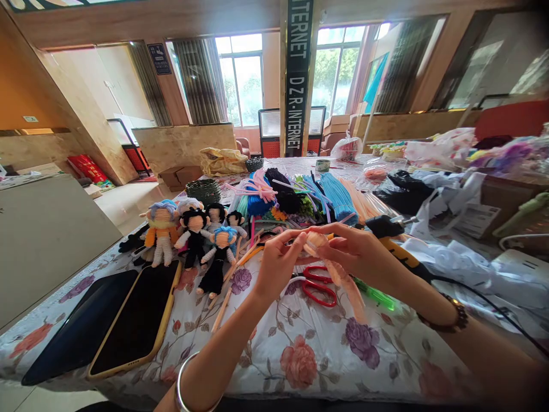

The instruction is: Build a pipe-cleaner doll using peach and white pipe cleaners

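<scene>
Both hands meet above the middle of the table. My left hand (277,260) pinches a peach-coloured fuzzy pipe-cleaner piece (348,289) at its coiled upper end. From the other side my right hand (362,254) closes on the same piece, and its thick tail hangs down below the fingers. The fingertips partly hide the coil. Just under the hands lie red-handled scissors (319,293), with a green translucent tool (380,297) to their right. A yellow and black glue gun (401,254) with a cord rests behind my right forearm.
Several small dolls (195,234) sit at the left, behind a phone in a yellow case (137,320) and a dark tablet-like slab (81,320). Bundles of coloured pipe cleaners (338,194) line the back. White ribbon-like material (458,263) and bags crowd the right. A flowered cloth (257,366) covers the table.
</scene>
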Demonstrator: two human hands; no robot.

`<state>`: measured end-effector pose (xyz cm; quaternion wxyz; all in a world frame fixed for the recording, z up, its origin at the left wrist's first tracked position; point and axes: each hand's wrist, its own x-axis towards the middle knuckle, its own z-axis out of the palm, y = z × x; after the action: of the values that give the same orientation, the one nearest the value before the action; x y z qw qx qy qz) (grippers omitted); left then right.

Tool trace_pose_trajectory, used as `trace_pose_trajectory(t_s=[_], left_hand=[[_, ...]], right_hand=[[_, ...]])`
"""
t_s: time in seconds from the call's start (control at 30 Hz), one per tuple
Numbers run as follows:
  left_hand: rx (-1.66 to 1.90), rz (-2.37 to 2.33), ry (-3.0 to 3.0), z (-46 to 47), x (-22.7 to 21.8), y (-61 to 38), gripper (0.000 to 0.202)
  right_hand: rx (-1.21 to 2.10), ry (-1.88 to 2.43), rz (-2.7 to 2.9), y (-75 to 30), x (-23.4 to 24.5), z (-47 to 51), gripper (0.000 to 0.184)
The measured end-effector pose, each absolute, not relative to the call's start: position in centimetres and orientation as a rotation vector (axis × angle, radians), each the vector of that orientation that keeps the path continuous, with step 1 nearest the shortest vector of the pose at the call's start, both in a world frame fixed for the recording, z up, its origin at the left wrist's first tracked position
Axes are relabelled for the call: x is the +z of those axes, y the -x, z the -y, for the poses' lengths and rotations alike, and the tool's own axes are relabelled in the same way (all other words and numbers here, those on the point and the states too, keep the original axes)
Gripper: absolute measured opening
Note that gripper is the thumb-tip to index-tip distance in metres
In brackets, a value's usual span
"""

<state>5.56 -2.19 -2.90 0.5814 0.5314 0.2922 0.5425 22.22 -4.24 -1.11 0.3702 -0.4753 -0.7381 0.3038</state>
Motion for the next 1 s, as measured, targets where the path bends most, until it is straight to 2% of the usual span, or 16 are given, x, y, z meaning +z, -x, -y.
trace_pose_trajectory(t_s=[0.27, 1.0], left_hand=[[1.266, -0.713, -1.247, 2.1, -3.1, -5.5, 0.032], [1.353, -0.761, -1.287, 2.3, -2.9, -5.6, 0.024]], right_hand=[[1.096, 1.111, 1.797, -22.9, -2.1, 3.3, 0.043], [1.260, 1.004, 1.763, -22.5, -2.0, 3.1, 0.048]])
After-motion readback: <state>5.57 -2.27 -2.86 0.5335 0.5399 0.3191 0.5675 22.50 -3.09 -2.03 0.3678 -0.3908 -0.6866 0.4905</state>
